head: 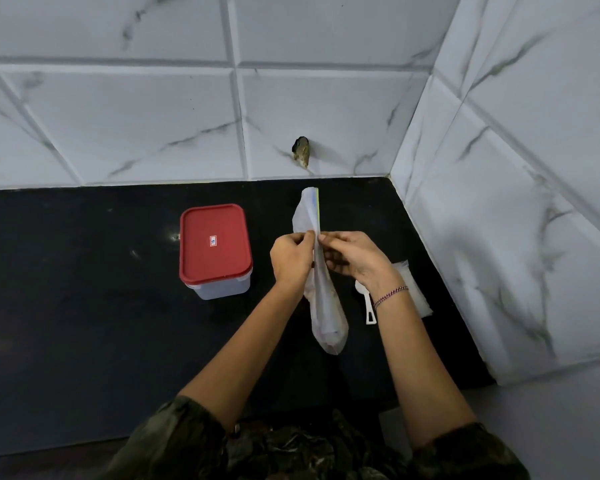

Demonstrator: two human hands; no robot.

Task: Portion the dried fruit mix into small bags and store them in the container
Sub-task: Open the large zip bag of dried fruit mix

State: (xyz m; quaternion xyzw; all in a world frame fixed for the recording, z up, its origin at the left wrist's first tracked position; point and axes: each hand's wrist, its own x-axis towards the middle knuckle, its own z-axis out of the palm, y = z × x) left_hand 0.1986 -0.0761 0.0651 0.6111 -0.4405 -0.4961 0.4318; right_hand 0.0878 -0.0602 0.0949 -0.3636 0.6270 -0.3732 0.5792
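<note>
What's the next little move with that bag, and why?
Probably pull the bag open at its zip edge: the left hand and right hand both pinch that edge, it looks closed, and the scoop lies unused.

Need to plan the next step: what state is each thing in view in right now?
Bag: held up, pinched by both hands at its zip strip; open or sealed, cannot tell.
Container: lid on, standing on counter.
Scoop: lying on counter, untouched.
Small bags: flat pile on counter, untouched.
Left hand: pinches bag.
Right hand: pinches bag.
</note>
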